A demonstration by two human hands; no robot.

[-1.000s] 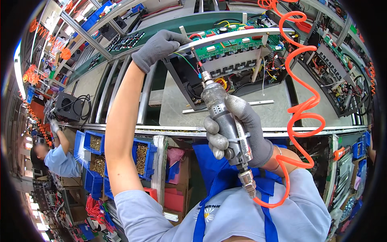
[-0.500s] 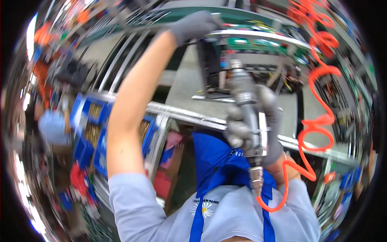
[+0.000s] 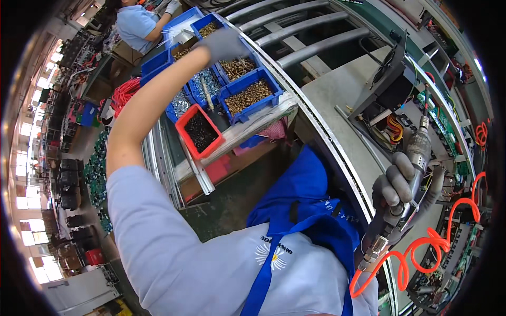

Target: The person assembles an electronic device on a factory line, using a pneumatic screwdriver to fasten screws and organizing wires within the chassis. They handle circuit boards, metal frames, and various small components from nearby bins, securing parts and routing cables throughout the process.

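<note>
My left hand (image 3: 224, 45), in a grey glove, reaches out over a row of blue bins (image 3: 247, 95) filled with brass-coloured and silver screws; its fingers hang just above one bin, and whether they hold anything cannot be seen. My right hand (image 3: 396, 190), also gloved, is wrapped round a grey pneumatic screwdriver (image 3: 414, 158) that points up toward an open black device (image 3: 392, 87) with coloured wires. An orange coiled air hose (image 3: 421, 253) trails from the tool's base.
A red bin (image 3: 199, 131) of dark screws sits beside the blue ones. A grey worktable (image 3: 342, 100) and roller rails (image 3: 295, 31) run along the line. Another person in a light blue shirt (image 3: 138, 22) works at the far end. Circuit boards (image 3: 443, 105) line the right side.
My view has swung left. My left hand has left the top of the device and moved over to the screw bins. The right hand still grips the screwdriver, now lower right.
</note>
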